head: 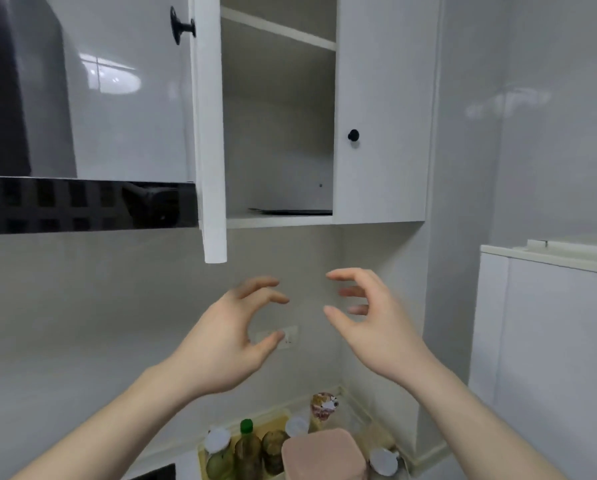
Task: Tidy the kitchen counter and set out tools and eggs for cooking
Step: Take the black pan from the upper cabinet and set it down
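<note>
A white wall cabinet [380, 109] stands open, a flat dark tray [290, 212] on its bottom shelf. The left hand [228, 337] and right hand [369, 323] hover beneath, fingers spread, holding nothing. Reaching up blind risks knocking the open white door [209, 133]; no eggs are visible.

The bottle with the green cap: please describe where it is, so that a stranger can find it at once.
Look below the open wall cabinet, in the counter corner crowded with jars. The bottle with the green cap stands upright there, left of the pink lidded container. Its neighbours have white lids; only it has a green one.
</note>
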`<act>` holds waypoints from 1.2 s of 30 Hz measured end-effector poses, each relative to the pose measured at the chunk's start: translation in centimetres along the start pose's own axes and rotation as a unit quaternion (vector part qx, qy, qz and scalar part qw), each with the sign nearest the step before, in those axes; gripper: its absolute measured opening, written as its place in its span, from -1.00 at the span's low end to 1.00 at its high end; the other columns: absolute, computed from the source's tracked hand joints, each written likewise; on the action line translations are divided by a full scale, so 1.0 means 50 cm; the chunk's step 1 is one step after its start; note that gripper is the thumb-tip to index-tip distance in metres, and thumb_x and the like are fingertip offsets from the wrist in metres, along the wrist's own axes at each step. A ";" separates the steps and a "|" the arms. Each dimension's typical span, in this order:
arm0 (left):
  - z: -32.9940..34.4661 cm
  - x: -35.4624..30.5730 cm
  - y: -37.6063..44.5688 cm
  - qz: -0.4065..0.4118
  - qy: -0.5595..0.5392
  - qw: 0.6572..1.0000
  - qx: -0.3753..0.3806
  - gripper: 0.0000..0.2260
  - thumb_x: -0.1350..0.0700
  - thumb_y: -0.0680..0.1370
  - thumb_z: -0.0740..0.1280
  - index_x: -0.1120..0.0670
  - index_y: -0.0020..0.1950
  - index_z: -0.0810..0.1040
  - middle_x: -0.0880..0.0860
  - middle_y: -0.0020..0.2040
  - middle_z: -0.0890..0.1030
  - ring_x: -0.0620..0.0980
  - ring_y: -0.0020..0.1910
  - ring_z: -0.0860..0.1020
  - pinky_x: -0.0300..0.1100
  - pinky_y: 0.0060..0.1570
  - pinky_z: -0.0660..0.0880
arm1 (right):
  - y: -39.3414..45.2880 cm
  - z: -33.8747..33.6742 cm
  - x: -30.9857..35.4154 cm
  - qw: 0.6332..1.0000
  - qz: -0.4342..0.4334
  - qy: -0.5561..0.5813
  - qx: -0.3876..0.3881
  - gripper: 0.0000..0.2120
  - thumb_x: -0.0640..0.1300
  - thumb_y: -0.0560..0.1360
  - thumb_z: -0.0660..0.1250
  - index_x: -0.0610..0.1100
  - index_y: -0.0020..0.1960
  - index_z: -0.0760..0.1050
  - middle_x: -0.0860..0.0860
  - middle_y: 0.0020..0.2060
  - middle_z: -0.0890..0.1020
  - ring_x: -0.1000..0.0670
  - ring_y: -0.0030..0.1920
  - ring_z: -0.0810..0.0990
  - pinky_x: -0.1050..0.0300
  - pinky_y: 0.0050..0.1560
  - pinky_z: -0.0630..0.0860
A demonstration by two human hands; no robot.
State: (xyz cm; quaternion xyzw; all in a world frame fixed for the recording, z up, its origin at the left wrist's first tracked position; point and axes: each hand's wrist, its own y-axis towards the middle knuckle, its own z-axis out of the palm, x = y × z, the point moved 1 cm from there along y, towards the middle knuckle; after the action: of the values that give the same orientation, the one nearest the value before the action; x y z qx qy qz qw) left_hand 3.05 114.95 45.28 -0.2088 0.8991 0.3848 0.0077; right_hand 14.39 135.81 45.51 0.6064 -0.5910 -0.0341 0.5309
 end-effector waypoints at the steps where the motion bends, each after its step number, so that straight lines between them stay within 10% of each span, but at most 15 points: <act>1: 0.009 -0.008 0.019 -0.006 0.006 1.000 -0.004 -0.65 -0.14 0.53 0.41 -0.25 0.30 0.46 -0.29 0.46 0.32 -0.21 0.30 0.47 -0.21 0.25 0.46 | 0.024 -0.004 -0.015 1.000 -0.005 0.018 -0.009 -0.66 -0.09 0.52 0.44 0.20 0.22 0.48 0.34 0.17 0.49 0.27 0.18 0.52 0.26 0.12 0.54; 21: 0.063 0.093 0.410 -0.156 0.031 0.978 -0.134 -0.72 0.20 0.51 0.31 0.09 0.21 0.58 0.05 0.26 0.51 0.10 0.24 0.51 -0.10 0.24 0.44 | 0.397 0.026 -0.052 0.995 0.016 0.039 -0.095 -0.68 -0.25 0.49 0.33 0.00 0.21 0.52 0.06 0.18 0.55 0.04 0.08 0.58 0.16 0.16 0.50; 36: 0.031 0.196 0.507 -0.270 0.093 0.945 -0.159 -0.69 0.18 0.57 0.21 0.07 0.28 0.55 0.11 0.32 0.48 0.17 0.26 0.50 -0.01 0.15 0.46 | 0.606 0.069 -0.072 0.994 -0.013 -0.109 -0.015 -0.62 -0.25 0.49 0.28 -0.07 0.29 0.54 -0.05 0.28 0.55 -0.09 0.24 0.56 0.03 0.27 0.50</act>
State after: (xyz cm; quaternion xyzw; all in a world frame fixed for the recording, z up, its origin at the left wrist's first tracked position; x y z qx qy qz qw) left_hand -15.77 128.06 59.97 -0.4771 0.7326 0.4855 -0.0057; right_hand -9.61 144.40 62.66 0.5988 -0.6365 -0.1158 0.4722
